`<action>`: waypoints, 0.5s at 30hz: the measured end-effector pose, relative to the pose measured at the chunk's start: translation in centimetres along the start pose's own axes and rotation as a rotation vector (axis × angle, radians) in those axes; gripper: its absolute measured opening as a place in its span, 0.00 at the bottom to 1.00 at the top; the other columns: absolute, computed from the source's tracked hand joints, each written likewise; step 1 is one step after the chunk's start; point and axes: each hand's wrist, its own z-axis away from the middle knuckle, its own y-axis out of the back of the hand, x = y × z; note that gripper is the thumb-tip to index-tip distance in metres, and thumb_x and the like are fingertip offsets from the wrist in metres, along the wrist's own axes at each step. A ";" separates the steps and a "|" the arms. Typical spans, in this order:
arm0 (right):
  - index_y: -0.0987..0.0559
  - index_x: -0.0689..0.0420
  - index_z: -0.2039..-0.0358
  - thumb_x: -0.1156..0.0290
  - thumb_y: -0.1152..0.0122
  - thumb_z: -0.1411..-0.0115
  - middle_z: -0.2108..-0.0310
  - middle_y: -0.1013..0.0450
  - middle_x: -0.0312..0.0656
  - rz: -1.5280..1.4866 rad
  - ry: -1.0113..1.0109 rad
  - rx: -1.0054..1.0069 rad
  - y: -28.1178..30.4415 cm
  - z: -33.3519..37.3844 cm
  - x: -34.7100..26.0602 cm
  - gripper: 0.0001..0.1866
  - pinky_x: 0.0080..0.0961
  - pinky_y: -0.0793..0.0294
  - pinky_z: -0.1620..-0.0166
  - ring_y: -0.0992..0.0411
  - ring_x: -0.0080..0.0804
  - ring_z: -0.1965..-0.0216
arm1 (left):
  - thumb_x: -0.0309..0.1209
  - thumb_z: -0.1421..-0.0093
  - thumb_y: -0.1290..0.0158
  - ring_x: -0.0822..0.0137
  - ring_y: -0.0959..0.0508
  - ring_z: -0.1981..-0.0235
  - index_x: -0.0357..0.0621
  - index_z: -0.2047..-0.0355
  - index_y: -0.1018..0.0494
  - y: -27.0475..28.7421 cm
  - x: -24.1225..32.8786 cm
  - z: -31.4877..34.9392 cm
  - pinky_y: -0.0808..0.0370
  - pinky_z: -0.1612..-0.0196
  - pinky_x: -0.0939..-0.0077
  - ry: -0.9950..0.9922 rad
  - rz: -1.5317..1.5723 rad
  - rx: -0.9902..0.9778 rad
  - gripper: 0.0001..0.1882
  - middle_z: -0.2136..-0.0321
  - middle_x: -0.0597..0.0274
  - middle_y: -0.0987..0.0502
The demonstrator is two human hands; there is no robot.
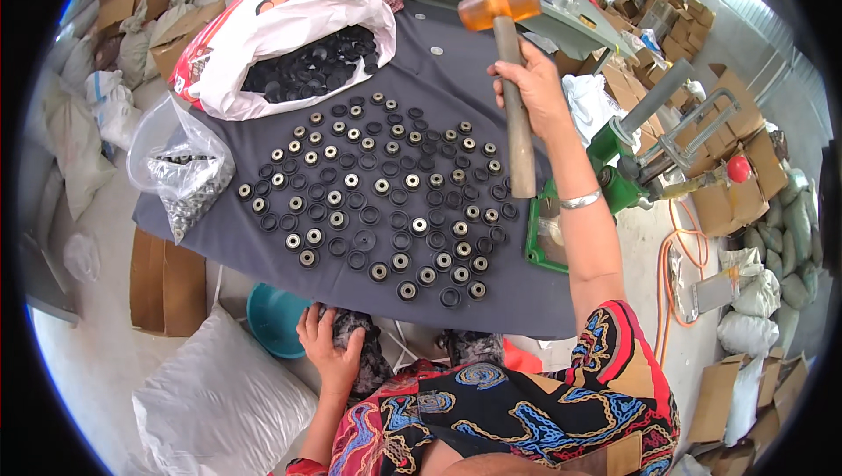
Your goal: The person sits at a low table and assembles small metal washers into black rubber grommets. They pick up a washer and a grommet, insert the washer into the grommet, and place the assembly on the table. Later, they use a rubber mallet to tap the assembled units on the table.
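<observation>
My right hand is raised over the right side of the table and grips the wooden handle of a mallet with an amber-coloured head. The handle's end points down toward me. My left hand lies on my knee below the table's near edge, fingers spread, holding nothing. Many black rings are spread over the grey cloth. Metal bearings sit in or on a good part of them, while other rings show no metal piece.
A white and red bag of black parts lies at the far left, beside a clear bag of small metal parts. A green hand press with a red knob stands right of the table. A teal basin is under the near edge.
</observation>
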 end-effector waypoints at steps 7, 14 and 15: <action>0.45 0.50 0.33 0.76 0.47 0.42 0.72 0.30 0.35 0.381 -0.155 -0.118 -2.2 2.4 5.0 0.36 0.17 0.30 0.81 0.33 0.18 0.82 | 0.40 0.56 0.37 0.44 0.34 0.47 0.40 0.56 0.27 0.3 0.1 -0.2 0.38 0.45 0.54 -0.018 -0.004 0.002 0.27 0.50 0.46 0.30; 0.45 0.50 0.33 0.74 0.50 0.41 0.75 0.31 0.35 0.492 -0.227 -0.155 -3.7 1.7 8.3 0.35 0.21 0.30 0.81 0.35 0.19 0.84 | 0.40 0.56 0.37 0.44 0.34 0.47 0.40 0.56 0.27 0.7 -0.3 -0.3 0.38 0.44 0.54 0.002 -0.006 0.004 0.28 0.50 0.46 0.30; 0.45 0.50 0.33 0.74 0.50 0.41 0.76 0.32 0.35 0.485 -0.243 -0.142 -4.1 1.5 8.4 0.35 0.21 0.31 0.81 0.35 0.19 0.84 | 0.40 0.57 0.37 0.44 0.34 0.47 0.40 0.56 0.27 0.7 -0.3 -0.4 0.38 0.44 0.53 0.004 -0.004 0.006 0.28 0.50 0.46 0.30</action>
